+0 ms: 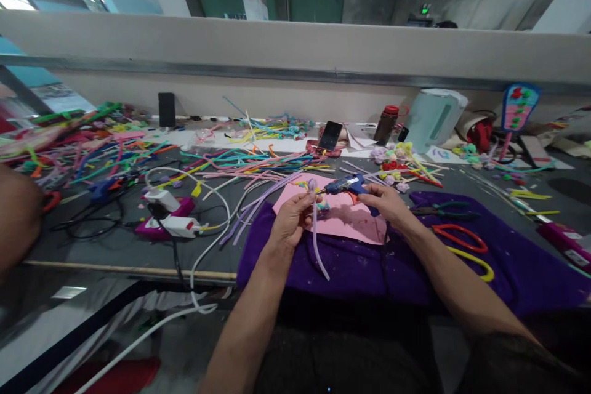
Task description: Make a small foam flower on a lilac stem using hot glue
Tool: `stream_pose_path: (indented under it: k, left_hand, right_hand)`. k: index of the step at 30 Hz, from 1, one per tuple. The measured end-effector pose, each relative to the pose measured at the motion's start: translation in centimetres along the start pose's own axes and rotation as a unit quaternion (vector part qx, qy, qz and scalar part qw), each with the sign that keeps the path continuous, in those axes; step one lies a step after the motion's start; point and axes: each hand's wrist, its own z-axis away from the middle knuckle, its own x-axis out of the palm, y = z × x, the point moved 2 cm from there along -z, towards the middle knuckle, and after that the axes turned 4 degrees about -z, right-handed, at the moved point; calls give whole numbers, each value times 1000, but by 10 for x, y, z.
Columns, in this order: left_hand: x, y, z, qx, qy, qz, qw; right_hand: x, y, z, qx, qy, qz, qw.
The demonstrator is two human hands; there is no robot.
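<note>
A small lilac pipe-cleaner flower is pinched in my left hand, its long stem hanging down below the fingers. My right hand grips a dark blue glue gun, whose nozzle points left and meets or nearly meets the flower. Under both hands lies a pink sheet on a purple cloth. Bits of yellow and teal show near my left fingers, too small to make out. To the right of my right hand are dark-handled pliers and scissors with red and yellow handles.
Loose pipe cleaners spread across the table's back and left. A power strip with plugs and a white cable lies left. A brown bottle, phone and finished flowers stand behind. Another person's arm reaches in at left.
</note>
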Motion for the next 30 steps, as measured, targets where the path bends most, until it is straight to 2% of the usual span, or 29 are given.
stream_pose_path:
  k: [6,9,14,17,20,24,26,30]
  left_hand:
    - [0,4,0,16,29,18,999]
    - [0,6,0,18,20,32,999]
    - [-2,7,-1,-43,24,84,995]
    - [-2,8,0,-51,32,100,993]
    - [0,10,2,-19,39,62,997]
    - [4,12,5,51,82,-58,994]
    - [5,11,5,45,90,-77,992]
    - [4,10,2,11,82,-15,996]
  right_hand:
    - [-8,1,-2,-4,37,0,999]
    - [-11,2,-3,-18,55,-4,998]
    - [-10,3,-3,-20,28,-24,999]
    - [-7,1,-1,-29,10,-37,999]
    - [-6,-1,0,-35,14,-49,998]
    - [-5,-1,0,-42,23,-65,997]
    - [-6,0,0,-45,23,-60,997]
    - [-4,-5,4,-54,23,-47,997]
